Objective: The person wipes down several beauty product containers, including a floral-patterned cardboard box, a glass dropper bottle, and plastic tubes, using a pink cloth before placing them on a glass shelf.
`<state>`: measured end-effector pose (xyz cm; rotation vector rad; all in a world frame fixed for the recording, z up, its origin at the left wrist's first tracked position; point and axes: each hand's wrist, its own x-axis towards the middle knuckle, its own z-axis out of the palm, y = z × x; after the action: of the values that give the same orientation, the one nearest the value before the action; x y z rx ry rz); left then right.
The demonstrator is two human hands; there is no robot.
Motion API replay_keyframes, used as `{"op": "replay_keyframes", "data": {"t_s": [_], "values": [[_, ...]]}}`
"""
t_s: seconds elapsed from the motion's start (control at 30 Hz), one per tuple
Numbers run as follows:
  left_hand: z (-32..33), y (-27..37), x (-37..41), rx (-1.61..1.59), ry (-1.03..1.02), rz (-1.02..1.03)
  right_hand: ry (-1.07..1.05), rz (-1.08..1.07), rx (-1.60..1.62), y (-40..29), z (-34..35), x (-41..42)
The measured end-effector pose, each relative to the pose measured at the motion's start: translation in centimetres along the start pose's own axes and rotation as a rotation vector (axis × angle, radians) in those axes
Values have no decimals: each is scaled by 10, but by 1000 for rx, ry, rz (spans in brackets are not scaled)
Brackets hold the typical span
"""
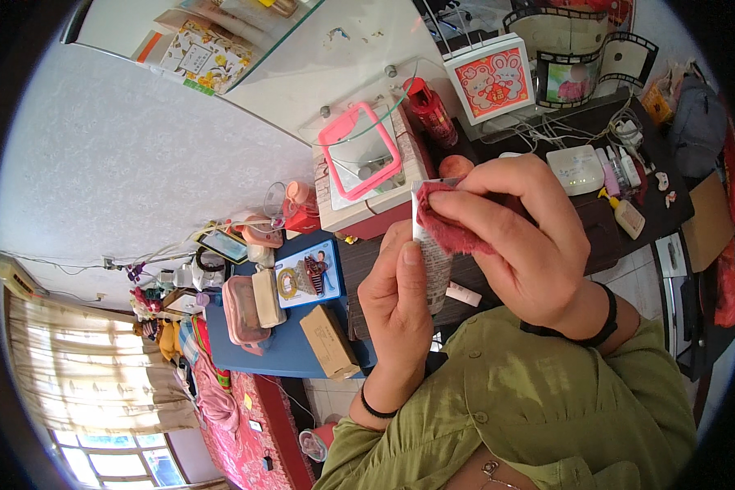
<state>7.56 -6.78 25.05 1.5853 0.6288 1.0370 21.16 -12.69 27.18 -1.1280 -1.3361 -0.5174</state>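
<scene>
My left hand (398, 294) grips a white squeeze tube (439, 269) with small print on it, the thumb lying along its side. The tube stands roughly upright in front of my chest, its flat crimped end at the top. In my right hand (527, 239) is a folded red cloth (450, 223), pinched between thumb and fingers and pressed against the tube's upper part. The fingers and cloth hide part of that end. Below the tube, a small pale pink tube (463, 294) lies on the dark wooden tabletop (373, 306).
A pink-framed mirror (361, 153) on a box and a red bottle (430, 113) stand beyond my hands. A glass shelf (410, 92) juts out above. Leftward, a blue table (251, 355) bears a cardboard box (329, 342) and a pink case (246, 312). A yellow-topped pump bottle (628, 217) is at right.
</scene>
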Motion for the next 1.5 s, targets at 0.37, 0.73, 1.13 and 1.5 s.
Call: {"op": "replay_keyframes", "data": {"t_s": [0.37, 0.73, 1.13, 1.5], "values": [[9, 11, 1, -205, 71, -108, 29, 125, 62, 3, 2, -6], [7, 15, 6, -383, 208, -138, -213, 66, 277, -7, 12, -22], [4, 15, 15, -571, 198, -298, -348, 113, 519, -10, 3, -16], [-1, 4, 8, -566, 21, -307, -160, 168, 319, -4, 8, -3]]}}
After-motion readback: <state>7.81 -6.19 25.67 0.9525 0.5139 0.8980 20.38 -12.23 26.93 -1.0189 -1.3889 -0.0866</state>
